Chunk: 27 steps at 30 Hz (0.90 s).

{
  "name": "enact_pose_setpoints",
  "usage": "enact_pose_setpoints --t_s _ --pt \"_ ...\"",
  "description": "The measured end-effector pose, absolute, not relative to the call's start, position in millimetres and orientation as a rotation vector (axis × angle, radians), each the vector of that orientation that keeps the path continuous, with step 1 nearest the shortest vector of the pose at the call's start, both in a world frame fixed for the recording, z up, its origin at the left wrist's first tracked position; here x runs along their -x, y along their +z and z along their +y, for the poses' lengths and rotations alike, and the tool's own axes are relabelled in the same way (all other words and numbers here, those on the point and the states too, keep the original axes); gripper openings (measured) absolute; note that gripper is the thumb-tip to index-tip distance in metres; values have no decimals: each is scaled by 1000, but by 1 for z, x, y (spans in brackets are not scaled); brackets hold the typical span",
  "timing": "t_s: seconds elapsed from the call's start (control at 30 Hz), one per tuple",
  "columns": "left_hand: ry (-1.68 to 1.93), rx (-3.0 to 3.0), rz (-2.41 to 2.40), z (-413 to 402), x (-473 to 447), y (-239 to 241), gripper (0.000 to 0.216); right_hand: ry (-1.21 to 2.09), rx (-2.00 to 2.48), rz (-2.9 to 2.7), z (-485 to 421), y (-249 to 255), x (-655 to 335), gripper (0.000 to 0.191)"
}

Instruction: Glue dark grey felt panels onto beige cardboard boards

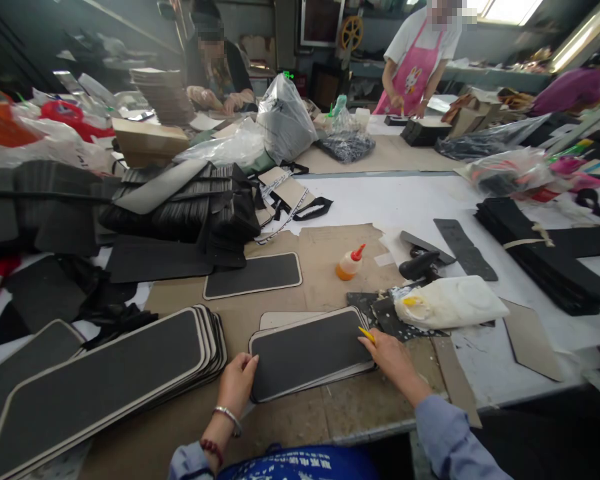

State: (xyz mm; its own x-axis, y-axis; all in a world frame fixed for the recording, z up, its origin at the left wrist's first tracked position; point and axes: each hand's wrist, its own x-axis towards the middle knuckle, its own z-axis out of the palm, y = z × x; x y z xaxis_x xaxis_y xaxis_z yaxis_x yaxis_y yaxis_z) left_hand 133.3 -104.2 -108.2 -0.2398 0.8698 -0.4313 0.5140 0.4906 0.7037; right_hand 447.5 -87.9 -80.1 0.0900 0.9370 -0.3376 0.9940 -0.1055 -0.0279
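A small stack of black rectangular panels with pale borders (305, 353) lies in front of me. At its left edge is my left hand (236, 385), thumb and fingers closed on the top panel's border. My right hand (391, 360) is at the right end of the same stack, closed around a slim yellow tool (367, 335) whose pointed tip reaches over the panel's corner. Most of that tool is hidden in my fingers, so I cannot tell its exact kind. Beyond the stack, a single bordered black panel (255, 275) lies flat on brown cardboard (325, 257).
A larger pile of bordered panels (105, 373) lies left. A small red-tipped bottle of orange liquid (349, 265) stands ahead; right of it lies a white plastic container (455, 303) smeared at its opening. Bundled black strips (535, 260) lie far right. Co-workers (415, 60) work across the table.
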Motion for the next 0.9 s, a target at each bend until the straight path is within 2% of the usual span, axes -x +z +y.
enact_pose_setpoints --t_s 0.3,0.9 --pt "541 -1123 2006 -107 -140 -104 29 -526 -2145 1815 -85 -86 -450 28" --pt "812 -971 2086 -118 -144 -117 17 -523 -2048 1830 -79 -102 -458 36"
